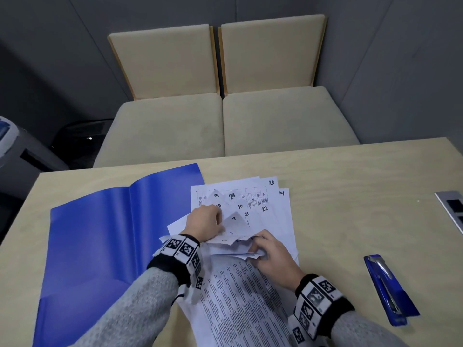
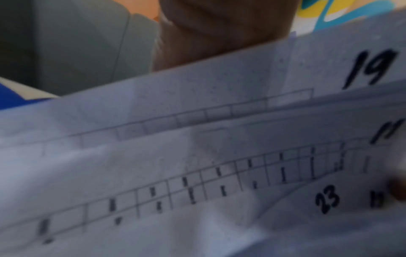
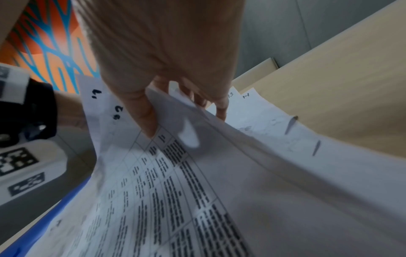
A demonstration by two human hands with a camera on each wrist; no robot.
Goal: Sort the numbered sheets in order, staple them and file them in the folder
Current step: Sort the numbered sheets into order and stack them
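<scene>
A fanned pile of white numbered sheets (image 1: 265, 209) lies mid-table, with 13, 14, 22, 24, 10, 21, 9 and 7 showing. My left hand (image 1: 204, 221) curls over the pile's left part and holds bent-up sheet corners. My right hand (image 1: 269, 251) pinches the crumpled corners of lifted sheets (image 3: 197, 132) between thumb and fingers. Printed pages (image 1: 238, 301) curve up toward me between my forearms. In the left wrist view, blurred sheets (image 2: 197, 156) marked 19 and 23 fill the frame. The open blue folder (image 1: 100, 234) lies flat left of the pile. The blue stapler (image 1: 388, 289) lies at the right.
The light wooden table (image 1: 350, 184) has bare surface right of the sheets. A grey cable hatch (image 1: 452, 209) sits at its right edge. Two beige chairs (image 1: 225, 101) stand behind the table. A grey and blue machine (image 1: 10, 139) is at the far left.
</scene>
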